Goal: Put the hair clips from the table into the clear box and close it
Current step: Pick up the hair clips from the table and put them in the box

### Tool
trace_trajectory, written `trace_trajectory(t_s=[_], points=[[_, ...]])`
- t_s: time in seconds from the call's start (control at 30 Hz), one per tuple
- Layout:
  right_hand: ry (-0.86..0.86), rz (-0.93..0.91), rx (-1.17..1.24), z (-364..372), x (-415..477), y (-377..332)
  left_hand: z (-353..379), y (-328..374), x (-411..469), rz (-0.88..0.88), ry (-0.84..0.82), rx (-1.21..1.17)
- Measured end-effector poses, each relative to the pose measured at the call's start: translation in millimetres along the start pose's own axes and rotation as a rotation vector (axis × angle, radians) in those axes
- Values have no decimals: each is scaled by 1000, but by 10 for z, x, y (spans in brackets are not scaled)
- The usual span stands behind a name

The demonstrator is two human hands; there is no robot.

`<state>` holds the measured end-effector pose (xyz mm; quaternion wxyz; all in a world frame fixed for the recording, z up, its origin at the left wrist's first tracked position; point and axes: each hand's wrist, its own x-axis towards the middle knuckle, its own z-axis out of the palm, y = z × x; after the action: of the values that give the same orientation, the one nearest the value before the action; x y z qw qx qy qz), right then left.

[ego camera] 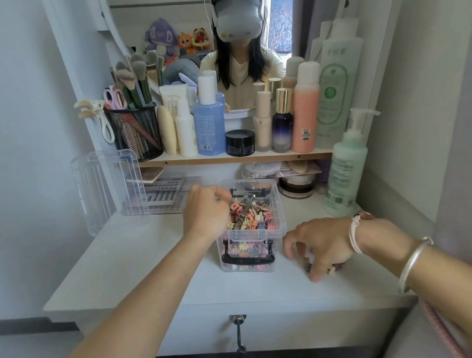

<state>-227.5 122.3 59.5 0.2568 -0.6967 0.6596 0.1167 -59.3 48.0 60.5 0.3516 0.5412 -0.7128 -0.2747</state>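
Observation:
The clear box (280, 221) stands open in the middle of the white table, nearly full of small colourful hair clips (253, 215). Its black latch (248, 257) hangs down on the front wall. My left hand (206, 209) hovers over the box's left rim with its fingers bunched, and a pink clip (234, 207) shows at the fingertips. My right hand (318, 246) rests on the table just right of the box. Its fingers curl down around a few loose clips (331, 270), which it partly hides. The clear lid (107, 189) leans upright against the wall at far left.
A shelf behind the box holds bottles, a black jar (240, 142) and a mesh brush cup (135, 132). A green pump bottle (344, 170) stands at the right rear. Eyelash trays (164, 194) lie behind my left hand. A drawer key (238, 322) hangs below the table's front edge.

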Motion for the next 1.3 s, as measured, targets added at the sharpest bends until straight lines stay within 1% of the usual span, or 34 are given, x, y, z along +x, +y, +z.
trace_trajectory(t_s=[0.07,0.17,0.27,0.33,0.43,0.47,0.5,0.53,0.6,0.67,0.7,0.73,0.77,0.83,0.87,0.9,0.93,1.03,1.17,1.3], points=[[52,-43,-26,9,22,-28,-1,-1,0,-4,-3,-3],[153,-33,-29,15,63,-12,5,-10,7,-5,-9,-17],[325,-47,-84,-92,47,37,7,-14,10,-4,-10,-19],[467,-68,15,-235,-18,52,12,-17,14,-5,-14,-26],[725,-140,303,-422,-79,-4,18,-18,15,-2,-18,-43],[780,-189,398,-453,-90,-61,17,-17,17,1,-15,-46],[797,-246,470,-469,-93,-140,16,-19,18,2,-13,-49],[781,-298,506,-473,-91,-219,14,-18,19,2,-10,-49],[719,-338,456,-468,-77,-322,13,-19,20,-5,-3,-37],[695,-276,349,-494,-84,-289,9,-21,23,-8,2,-30],[685,-215,279,-505,-105,-227,8,-21,20,-8,1,-33],[630,-137,205,-504,-129,-140,6,-24,21,-8,0,-36],[508,-42,148,-480,-158,-38,7,-24,17,-9,-1,-38],[141,138,118,-380,-207,152,6,-25,15,-14,-3,-38],[-1,209,132,-312,-236,218,6,-25,11,-12,-6,-37],[-84,250,140,-258,-256,258,2,-23,12,-9,-8,-38],[-118,266,145,-204,-259,281,1,-21,11,-7,-12,-37],[-86,235,154,-92,-200,284,-5,-14,11,-2,-20,-33],[15,125,169,-4,-124,250,0,-14,12,-6,-20,-34],[42,17,203,23,-61,226,-1,-13,13,0,-13,-26]])
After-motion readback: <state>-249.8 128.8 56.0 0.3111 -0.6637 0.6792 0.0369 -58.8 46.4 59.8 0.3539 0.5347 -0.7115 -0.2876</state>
